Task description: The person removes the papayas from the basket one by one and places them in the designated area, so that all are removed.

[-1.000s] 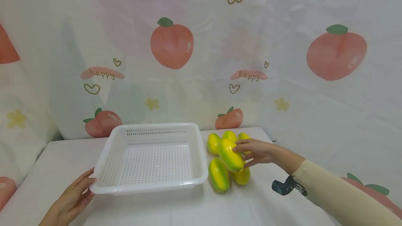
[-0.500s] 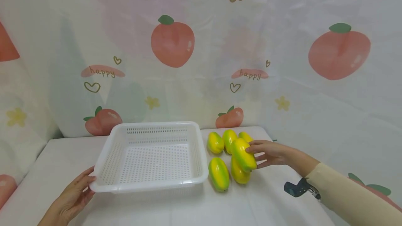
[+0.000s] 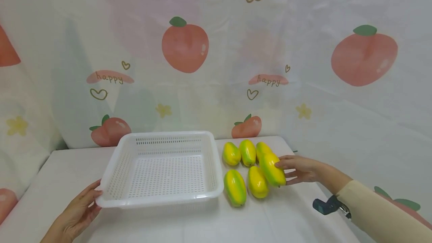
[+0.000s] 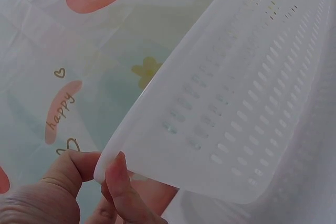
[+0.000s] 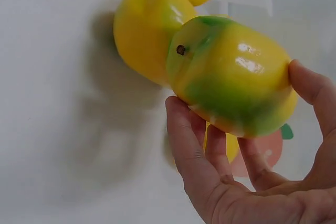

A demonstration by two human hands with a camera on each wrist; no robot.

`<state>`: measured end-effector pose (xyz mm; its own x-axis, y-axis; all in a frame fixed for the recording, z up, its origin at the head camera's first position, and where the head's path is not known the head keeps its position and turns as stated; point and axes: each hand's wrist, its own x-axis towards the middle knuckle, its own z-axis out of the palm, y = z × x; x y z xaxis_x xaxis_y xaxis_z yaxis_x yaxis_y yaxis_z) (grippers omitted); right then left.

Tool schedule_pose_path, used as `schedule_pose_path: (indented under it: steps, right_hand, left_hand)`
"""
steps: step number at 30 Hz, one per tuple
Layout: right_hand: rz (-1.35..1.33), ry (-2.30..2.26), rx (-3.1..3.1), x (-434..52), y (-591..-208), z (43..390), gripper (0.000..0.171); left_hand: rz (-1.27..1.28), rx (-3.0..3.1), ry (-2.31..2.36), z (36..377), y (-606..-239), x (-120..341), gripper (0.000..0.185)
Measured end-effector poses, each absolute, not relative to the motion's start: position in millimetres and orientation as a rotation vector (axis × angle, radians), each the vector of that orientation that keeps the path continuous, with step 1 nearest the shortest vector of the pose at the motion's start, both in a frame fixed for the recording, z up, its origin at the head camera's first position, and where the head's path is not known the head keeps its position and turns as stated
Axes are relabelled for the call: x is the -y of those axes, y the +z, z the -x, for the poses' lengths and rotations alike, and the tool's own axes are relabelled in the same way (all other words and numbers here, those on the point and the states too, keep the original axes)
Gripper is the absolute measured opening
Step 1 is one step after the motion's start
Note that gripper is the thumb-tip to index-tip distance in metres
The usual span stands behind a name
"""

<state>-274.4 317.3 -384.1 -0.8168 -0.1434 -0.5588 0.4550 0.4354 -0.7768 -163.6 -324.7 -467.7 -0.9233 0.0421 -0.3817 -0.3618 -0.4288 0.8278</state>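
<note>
My left hand (image 3: 75, 213) pinches the near left corner of a white plastic basket (image 3: 162, 200) with slotted walls; the left wrist view shows thumb and fingers on either side of the rim. Inside, the basket holds nothing. To its right, my right hand (image 3: 300, 168) grips a yellow-and-green papaya (image 3: 272, 170) between thumb and fingertips, its dark stem end showing in the right wrist view. The held papaya overlaps a back papaya (image 3: 262, 149) and sits just right of a front papaya (image 3: 258, 183).
More papayas lie on the white-covered table (image 3: 202, 228): a front left papaya (image 3: 235, 187) beside the basket, a back left papaya (image 3: 231, 153) and a back middle papaya (image 3: 248, 152). A peach-print curtain (image 3: 216, 96) hangs behind the table.
My right hand has carried the held papaya to the right, from over the middle of the group to its right side, uncovering the papayas behind and below. My left hand stays at the basket corner.
</note>
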Motion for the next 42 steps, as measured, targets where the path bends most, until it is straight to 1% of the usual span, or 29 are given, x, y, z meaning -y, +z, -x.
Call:
schedule_pose_path:
  steps: [5, 18, 26, 33, 42]
  right_hand:
    - [-0.294, -1.407, -2.128, -325.2, -390.9, 276.0, 0.082]
    - [-0.369, -1.435, -2.112, -331.3, -403.0, 274.0, 0.083]
    - [-0.393, -1.436, -2.121, -335.7, -408.1, 270.0, 0.083]
    - [-0.451, -1.436, -2.104, -336.5, -418.5, 268.0, 0.082]
    - [-0.456, -1.399, -2.136, -340.3, -427.0, 270.4, 0.079]
  left_hand:
    - [0.447, -1.516, 2.425, 163.6, -468.0, 325.2, 0.039]
    - [0.456, -1.505, 2.42, 164.0, -468.0, 324.1, 0.038]
    - [0.375, -1.539, 2.421, 163.4, -468.7, 326.0, 0.039]
    - [0.394, -1.535, 2.418, 162.4, -468.9, 327.9, 0.037]
    - [0.344, -1.507, 2.447, 162.4, -470.1, 326.9, 0.038]
